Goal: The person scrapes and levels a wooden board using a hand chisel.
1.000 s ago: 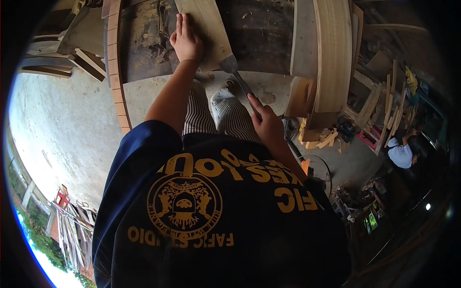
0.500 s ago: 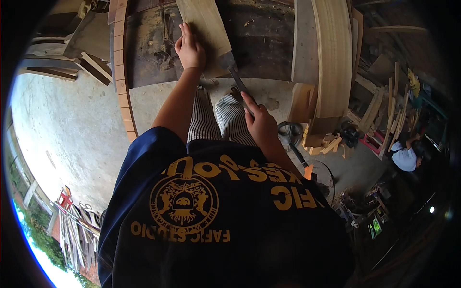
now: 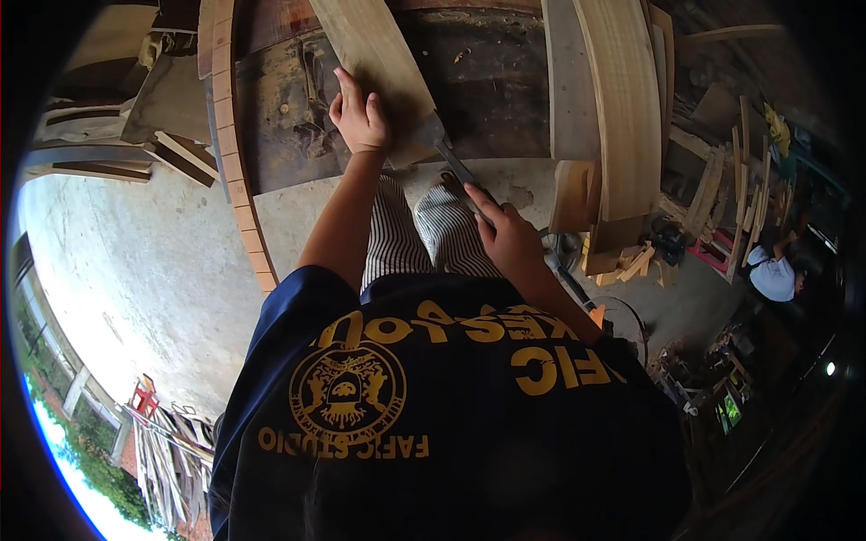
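Note:
A light wooden board (image 3: 374, 59) lies at a slant on the dark, stained workbench (image 3: 496, 90), its near end at the bench's front edge. My left hand (image 3: 361, 117) rests at the board's left edge with its fingers apart. Wrapped round a long dark handle is my right hand (image 3: 505, 236). The handle belongs to a tool (image 3: 462, 169) with a flat grey blade, which touches the near right corner of the board. The blade's exact outline is hard to make out.
Curved planks (image 3: 622, 117) lie across the bench at the right. A strip of small blocks (image 3: 236, 171) runs down the left side. Wood scraps (image 3: 645, 261) sit on the floor at the right. Another person (image 3: 774, 273) is at the far right.
The whole view has shifted a little. My left hand's fingers look more spread and raised. My right hand still grips the tool at the board's near end.

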Demonstrator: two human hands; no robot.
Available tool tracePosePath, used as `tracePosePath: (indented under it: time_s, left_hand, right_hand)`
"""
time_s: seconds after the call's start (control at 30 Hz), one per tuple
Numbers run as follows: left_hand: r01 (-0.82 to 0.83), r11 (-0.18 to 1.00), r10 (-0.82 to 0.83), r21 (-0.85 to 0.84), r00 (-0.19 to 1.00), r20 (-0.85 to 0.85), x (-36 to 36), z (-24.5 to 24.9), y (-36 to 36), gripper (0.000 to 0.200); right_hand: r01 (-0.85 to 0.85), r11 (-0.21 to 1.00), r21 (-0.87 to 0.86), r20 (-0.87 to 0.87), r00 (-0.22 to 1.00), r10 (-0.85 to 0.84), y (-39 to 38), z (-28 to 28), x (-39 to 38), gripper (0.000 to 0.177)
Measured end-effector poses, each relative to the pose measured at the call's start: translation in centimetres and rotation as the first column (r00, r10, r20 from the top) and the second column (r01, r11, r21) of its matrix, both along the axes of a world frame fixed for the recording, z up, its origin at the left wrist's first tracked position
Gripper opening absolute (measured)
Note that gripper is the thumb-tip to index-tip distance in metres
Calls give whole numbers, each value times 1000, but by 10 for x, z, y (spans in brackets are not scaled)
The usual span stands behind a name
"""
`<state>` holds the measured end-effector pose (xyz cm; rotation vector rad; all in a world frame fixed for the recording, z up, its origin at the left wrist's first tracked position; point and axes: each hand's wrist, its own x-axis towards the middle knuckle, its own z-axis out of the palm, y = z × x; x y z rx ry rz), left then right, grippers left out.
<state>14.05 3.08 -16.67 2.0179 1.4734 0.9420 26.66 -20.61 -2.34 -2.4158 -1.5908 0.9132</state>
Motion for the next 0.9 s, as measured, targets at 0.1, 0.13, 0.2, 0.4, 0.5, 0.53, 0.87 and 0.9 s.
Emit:
tracePosePath:
  time_s: [0.1,0.13,0.2,0.4,0.5,0.53,0.87,0.9]
  left_hand:
    - [53,997,-54,-63,998,-20,-3,1,-1,77]
    - [50,997,-52,-64,998,-24,-3,4,-3,77]
    - [38,994,-41,-101,999,-22,-1,10,-4,80]
    - [44,995,-42,-85,999,27,-1,11,-4,82]
    - [0,1000,1,-10,999,54,3,3,-2,81]
    - [-12,1000,13,-29,999,42,3,3,-1,81]
    - [-57,997,58,-61,998,20,5,5,-1,80]
    - [-55,997,56,-61,998,15,4,4,1,80]
  right_hand:
    - [19,988,155,-22,1000,-15,37,-11,-3,59]
    - [16,988,155,-26,1000,-12,42,-14,-4,59]
    - [11,998,65,24,1000,-13,53,-16,-7,58]
    - [2,998,-69,-24,1000,-3,35,16,0,60]
    - [6,1000,20,22,1000,-6,60,2,-7,61]
    - [2,1000,23,22,1000,-2,60,-1,-8,61]
    - [16,999,43,-30,999,-15,77,-16,-2,62]
    - [23,998,60,-32,999,-21,88,-18,-3,62]
